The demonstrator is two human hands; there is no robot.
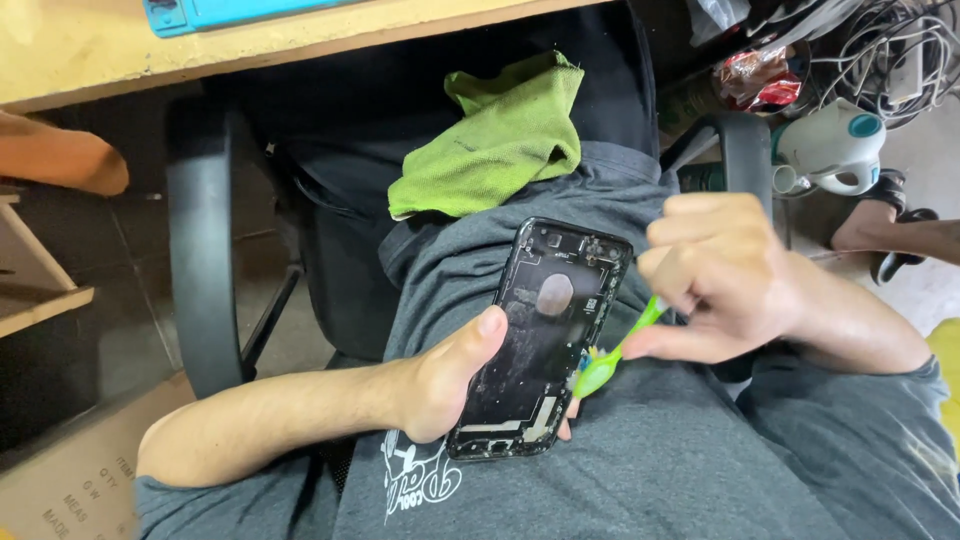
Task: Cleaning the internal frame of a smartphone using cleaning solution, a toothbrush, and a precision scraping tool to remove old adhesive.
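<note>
left hand (440, 385) cradles black phone shell (540, 335), thumb pressed on its open face | right hand (735, 280) pinches green toothbrush (612, 358), head at shell's right edge | progress: grey dust remains inside, cleaning looks partway | beyond grip: nubby green cloth (495, 140) on lap, wooden desk edge (200, 55)

Black phone shell (540, 340), green toothbrush (605, 365), green cloth (495, 140), grey shirt (680, 460)
</note>
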